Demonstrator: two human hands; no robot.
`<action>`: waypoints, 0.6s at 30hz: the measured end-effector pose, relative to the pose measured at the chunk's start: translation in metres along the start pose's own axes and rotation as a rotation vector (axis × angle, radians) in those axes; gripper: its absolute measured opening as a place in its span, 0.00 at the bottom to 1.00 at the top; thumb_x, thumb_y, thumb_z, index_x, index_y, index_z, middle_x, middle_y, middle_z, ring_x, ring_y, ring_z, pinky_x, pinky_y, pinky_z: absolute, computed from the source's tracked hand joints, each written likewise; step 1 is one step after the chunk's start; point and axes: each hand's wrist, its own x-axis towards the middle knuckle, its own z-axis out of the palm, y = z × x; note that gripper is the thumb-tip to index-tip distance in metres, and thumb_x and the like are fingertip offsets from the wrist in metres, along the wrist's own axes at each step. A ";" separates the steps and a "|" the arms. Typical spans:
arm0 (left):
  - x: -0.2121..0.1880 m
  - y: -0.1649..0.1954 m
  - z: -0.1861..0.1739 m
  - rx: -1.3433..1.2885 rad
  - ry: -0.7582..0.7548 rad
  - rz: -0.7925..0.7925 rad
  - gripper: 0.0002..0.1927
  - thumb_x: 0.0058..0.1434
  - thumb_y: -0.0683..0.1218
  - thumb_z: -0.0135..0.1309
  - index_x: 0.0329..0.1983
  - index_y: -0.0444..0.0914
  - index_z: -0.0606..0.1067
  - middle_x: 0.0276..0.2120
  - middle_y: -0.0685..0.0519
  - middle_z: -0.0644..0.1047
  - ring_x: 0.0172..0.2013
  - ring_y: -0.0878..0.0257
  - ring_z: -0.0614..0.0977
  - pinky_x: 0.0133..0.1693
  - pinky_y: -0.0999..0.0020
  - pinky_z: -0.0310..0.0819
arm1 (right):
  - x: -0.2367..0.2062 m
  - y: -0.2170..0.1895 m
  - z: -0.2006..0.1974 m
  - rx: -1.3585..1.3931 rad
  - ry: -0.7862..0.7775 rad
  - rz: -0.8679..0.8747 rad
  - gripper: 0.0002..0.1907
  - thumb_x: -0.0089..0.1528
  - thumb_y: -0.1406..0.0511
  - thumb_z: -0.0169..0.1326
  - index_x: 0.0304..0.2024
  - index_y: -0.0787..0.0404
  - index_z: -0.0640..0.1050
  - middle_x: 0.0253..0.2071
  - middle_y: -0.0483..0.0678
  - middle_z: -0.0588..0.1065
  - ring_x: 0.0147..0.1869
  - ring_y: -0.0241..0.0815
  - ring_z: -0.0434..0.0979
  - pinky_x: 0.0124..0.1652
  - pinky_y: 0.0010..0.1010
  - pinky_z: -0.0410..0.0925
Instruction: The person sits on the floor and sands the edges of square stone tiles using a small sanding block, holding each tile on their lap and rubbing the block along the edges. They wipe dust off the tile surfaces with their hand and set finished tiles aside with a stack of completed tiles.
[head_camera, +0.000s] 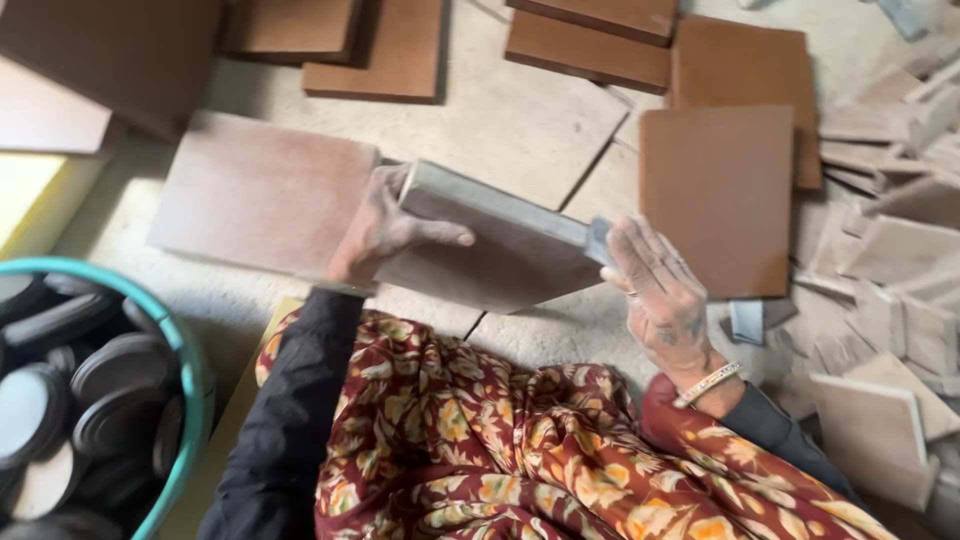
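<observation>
Your two hands lift one square clay tile tilted off the dusty floor, its grey edge turned up toward you. Your left hand is clasped over the tile's near-left corner, thumb laid across its face; your right hand presses the tile's right corner with fingers spread, a beaded bangle on that wrist.

One pale, dust-coated tile lies flat on the floor just behind your left hand. One darker brown tile lies just beyond your right hand, overlapping a second brown one behind it. Farther back, two brown tiles are stacked one on the other at top centre, and two more lie at top left, side by side.

To your right, a heap of broken tile pieces spreads across the floor, too jumbled to count. At your left, one teal-rimmed tub holds dark round discs, at least six in view, the rest cut off by the frame. Your patterned red garment fills the foreground between your dark sleeves.
</observation>
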 end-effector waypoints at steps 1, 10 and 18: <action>0.001 0.002 0.000 -0.026 0.001 -0.010 0.32 0.40 0.56 0.77 0.45 0.37 0.79 0.39 0.51 0.84 0.40 0.63 0.86 0.47 0.64 0.84 | 0.003 -0.002 0.003 0.005 0.010 0.004 0.28 0.65 0.71 0.57 0.68 0.61 0.70 0.69 0.54 0.69 0.73 0.53 0.70 0.68 0.44 0.66; 0.011 0.006 0.064 0.193 -0.026 0.203 0.32 0.43 0.49 0.75 0.51 0.35 0.79 0.41 0.46 0.84 0.40 0.56 0.87 0.45 0.64 0.85 | 0.030 -0.026 0.030 0.240 0.098 -0.103 0.29 0.68 0.71 0.59 0.70 0.61 0.68 0.71 0.54 0.68 0.76 0.53 0.69 0.72 0.43 0.67; 0.012 0.002 0.033 0.043 -0.008 0.188 0.32 0.45 0.54 0.76 0.49 0.35 0.78 0.42 0.48 0.84 0.39 0.61 0.87 0.44 0.65 0.85 | 0.026 -0.022 0.009 0.101 0.030 0.038 0.28 0.66 0.74 0.57 0.69 0.60 0.70 0.68 0.54 0.70 0.73 0.52 0.71 0.69 0.42 0.66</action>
